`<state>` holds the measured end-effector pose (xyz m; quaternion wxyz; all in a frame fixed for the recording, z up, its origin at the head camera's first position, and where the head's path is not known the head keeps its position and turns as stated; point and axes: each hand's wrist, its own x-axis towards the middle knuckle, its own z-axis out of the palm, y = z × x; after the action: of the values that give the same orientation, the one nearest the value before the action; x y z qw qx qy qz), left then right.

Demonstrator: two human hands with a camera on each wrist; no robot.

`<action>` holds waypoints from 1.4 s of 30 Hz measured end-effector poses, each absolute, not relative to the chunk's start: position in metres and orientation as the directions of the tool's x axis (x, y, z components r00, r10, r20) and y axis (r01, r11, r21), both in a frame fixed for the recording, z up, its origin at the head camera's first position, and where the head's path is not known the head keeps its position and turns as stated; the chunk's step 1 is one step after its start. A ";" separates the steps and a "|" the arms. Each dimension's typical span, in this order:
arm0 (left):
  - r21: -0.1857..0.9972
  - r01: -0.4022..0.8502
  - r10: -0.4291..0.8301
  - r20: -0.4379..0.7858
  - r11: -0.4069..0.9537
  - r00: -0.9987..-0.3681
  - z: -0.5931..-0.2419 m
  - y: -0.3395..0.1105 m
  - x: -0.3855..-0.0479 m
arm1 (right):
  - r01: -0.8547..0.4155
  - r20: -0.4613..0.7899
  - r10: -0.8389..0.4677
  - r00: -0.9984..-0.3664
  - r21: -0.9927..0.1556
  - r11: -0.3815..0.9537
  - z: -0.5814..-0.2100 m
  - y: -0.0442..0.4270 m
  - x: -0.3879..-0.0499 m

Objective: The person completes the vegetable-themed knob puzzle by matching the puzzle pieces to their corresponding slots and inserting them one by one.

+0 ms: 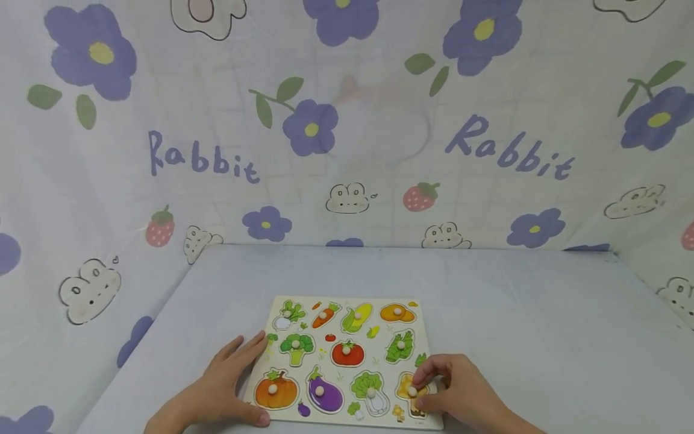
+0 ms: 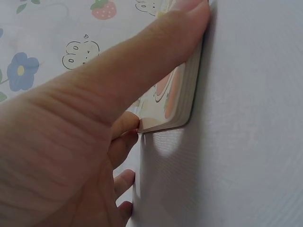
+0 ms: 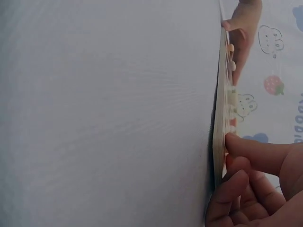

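Observation:
A wooden vegetable puzzle board (image 1: pixel 374 363) lies flat on the table, its knobbed pieces sitting in their slots. My left hand (image 1: pixel 222 383) is spread around the board's near left corner; the fingers touch the left edge and the straight thumb rests along the near edge. In the left wrist view that thumb (image 2: pixel 142 52) crosses in front of the board's rounded corner (image 2: pixel 177 109). At the near right corner my right hand (image 1: pixel 458 389) pinches the knob of the mushroom puzzle piece (image 1: pixel 405 383) between thumb and forefinger. Those fingers partly cover the piece.
Beside the mushroom piece are a cabbage piece (image 1: pixel 368 389), an eggplant piece (image 1: pixel 328 395) and a pumpkin piece (image 1: pixel 282 392). Above them sits a tomato piece (image 1: pixel 349 355). A pale cloth covers the table (image 1: pixel 515 313); a curtain printed with flowers and rabbits (image 1: pixel 374 157) hangs behind it.

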<state>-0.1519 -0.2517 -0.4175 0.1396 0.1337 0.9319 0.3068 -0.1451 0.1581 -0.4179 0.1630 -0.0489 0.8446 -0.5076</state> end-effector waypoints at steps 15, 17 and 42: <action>0.572 0.278 0.386 -0.074 0.772 -0.919 -0.416 -0.233 -0.155 | 0.133 -0.308 -0.271 -0.912 -0.848 0.514 -0.413 0.171 -0.139; 0.579 0.288 0.372 -0.029 0.763 -0.928 -0.415 -0.227 -0.154 | 0.122 -0.304 -0.304 -0.903 -0.859 0.497 -0.414 0.172 -0.138; 0.240 0.449 0.264 0.544 0.861 -0.796 -0.392 -0.205 -0.138 | 0.038 -0.137 -0.099 -0.986 -0.753 0.657 -0.404 0.191 -0.141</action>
<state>-0.1384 -0.2053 -0.3917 -0.2553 0.1917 0.9302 0.1814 -0.1411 0.1913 -0.4041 0.0831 -0.0167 0.9064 -0.4137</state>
